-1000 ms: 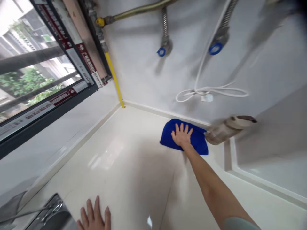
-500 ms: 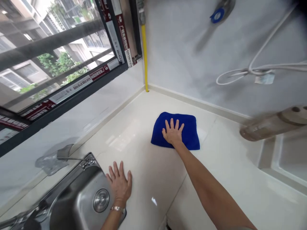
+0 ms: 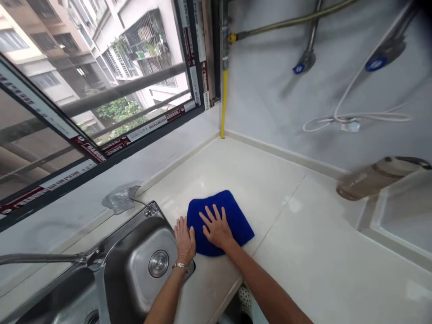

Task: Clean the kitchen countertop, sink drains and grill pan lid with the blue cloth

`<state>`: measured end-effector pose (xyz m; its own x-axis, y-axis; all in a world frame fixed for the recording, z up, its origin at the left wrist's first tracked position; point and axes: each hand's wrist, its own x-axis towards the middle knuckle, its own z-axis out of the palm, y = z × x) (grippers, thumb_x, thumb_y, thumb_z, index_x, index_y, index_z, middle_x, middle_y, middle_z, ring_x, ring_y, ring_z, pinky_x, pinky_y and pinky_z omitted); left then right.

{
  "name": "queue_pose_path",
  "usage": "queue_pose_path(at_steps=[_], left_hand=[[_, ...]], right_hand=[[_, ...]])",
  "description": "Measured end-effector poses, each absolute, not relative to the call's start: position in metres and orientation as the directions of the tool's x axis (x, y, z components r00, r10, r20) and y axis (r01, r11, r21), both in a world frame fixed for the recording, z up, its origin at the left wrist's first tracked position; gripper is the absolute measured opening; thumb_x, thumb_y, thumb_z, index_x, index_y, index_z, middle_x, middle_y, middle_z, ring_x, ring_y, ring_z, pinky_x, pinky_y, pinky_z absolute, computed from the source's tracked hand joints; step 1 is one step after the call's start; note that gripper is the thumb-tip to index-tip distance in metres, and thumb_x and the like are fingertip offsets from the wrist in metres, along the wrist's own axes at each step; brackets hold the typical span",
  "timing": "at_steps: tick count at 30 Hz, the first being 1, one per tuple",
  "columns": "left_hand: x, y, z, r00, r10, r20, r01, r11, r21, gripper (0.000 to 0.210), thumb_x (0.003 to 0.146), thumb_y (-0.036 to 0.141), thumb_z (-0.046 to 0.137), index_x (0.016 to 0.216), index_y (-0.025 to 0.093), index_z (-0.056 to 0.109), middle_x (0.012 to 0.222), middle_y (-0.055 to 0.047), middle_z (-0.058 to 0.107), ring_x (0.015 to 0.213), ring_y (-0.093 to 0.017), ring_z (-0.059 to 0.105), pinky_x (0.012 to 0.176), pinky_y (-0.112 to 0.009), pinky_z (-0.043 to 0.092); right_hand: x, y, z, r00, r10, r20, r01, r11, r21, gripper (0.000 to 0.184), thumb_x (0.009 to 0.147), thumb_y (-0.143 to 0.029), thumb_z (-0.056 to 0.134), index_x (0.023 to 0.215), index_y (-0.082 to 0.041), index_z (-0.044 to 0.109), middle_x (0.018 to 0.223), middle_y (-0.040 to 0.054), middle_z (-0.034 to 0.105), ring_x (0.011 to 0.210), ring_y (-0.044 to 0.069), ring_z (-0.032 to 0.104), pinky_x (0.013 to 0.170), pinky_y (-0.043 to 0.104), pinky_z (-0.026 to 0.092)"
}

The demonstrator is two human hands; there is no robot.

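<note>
A blue cloth (image 3: 236, 225) lies spread on the pale glossy countertop (image 3: 290, 252). On top of it rests my right hand (image 3: 218, 228), flat with its fingers spread. My left hand (image 3: 185, 240), wearing a metal band at the wrist, lies flat between the steel sink (image 3: 135, 252) and the cloth's left edge. Its fingers are stretched out and it holds nothing. Whether its thumb touches the cloth I cannot tell.
A faucet (image 3: 43, 258) spans the double sink at left, with a plastic-wrapped piece (image 3: 121, 200) behind. A yellow pipe (image 3: 224, 103) rises in the corner. At right lies a brown bottle (image 3: 374, 180) below a looped white cable (image 3: 340, 119) and wall valves (image 3: 305, 63).
My right hand has slid the blue cloth across the counter toward the sink and nearer me, turning it somewhat. It is now beside my left hand. The camera view has shifted as well.
</note>
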<state>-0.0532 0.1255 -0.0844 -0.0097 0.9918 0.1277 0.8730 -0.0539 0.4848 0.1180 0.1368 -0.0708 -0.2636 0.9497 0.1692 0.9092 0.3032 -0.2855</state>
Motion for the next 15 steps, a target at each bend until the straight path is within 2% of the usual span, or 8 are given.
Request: queue_pose_path(at_steps=[3, 7, 11, 15], left_hand=[[-0.08, 0.1, -0.079, 0.026, 0.995, 0.095, 0.806, -0.077, 0.587, 0.058, 0.101, 0.037, 0.023, 0.149, 0.006, 0.033, 0.159, -0.017, 0.031, 0.151, -0.023, 0.016, 0.125, -0.049, 0.021], [-0.134, 0.048, -0.064, -0.008, 0.999, 0.051, 0.74, -0.028, 0.672, 0.06, 0.101, 0.043, 0.022, 0.146, 0.008, 0.039, 0.156, -0.015, 0.037, 0.151, -0.024, 0.017, 0.124, -0.053, 0.022], [-0.21, -0.028, -0.065, -0.131, 0.991, 0.014, 0.717, 0.085, 0.692, 0.062, 0.099, 0.047, 0.024, 0.145, 0.011, 0.042, 0.157, -0.013, 0.038, 0.151, -0.023, 0.016, 0.125, -0.05, 0.017], [-0.29, -0.122, -0.09, -0.411, 0.91, 0.05, 0.738, 0.301, 0.604, 0.066, 0.097, 0.051, 0.021, 0.138, 0.009, 0.05, 0.152, -0.015, 0.045, 0.149, -0.024, 0.024, 0.124, -0.047, 0.023]], right_hand=[[0.117, 0.096, -0.072, -0.399, 0.897, 0.19, 0.853, 0.439, -0.282, 0.061, 0.096, -0.035, 0.048, 0.154, -0.035, 0.029, 0.163, 0.0029, 0.022, 0.149, 0.036, 0.013, 0.118, 0.064, 0.007], [0.133, 0.049, -0.068, -0.497, 0.846, 0.194, 0.808, 0.532, -0.253, 0.066, 0.095, -0.027, 0.048, 0.155, -0.036, 0.024, 0.163, 0.0018, 0.021, 0.15, 0.034, 0.014, 0.118, 0.064, 0.016], [0.164, 0.009, -0.073, -0.474, 0.862, 0.179, 0.831, 0.505, -0.232, 0.063, 0.097, -0.028, 0.041, 0.156, -0.035, 0.021, 0.163, -0.0007, 0.02, 0.15, 0.031, 0.016, 0.118, 0.062, 0.022], [0.217, -0.028, -0.098, -0.353, 0.918, 0.181, 0.901, 0.385, -0.198, 0.062, 0.097, -0.037, 0.038, 0.156, -0.038, 0.018, 0.162, -0.003, 0.022, 0.149, 0.031, 0.021, 0.118, 0.063, 0.024]])
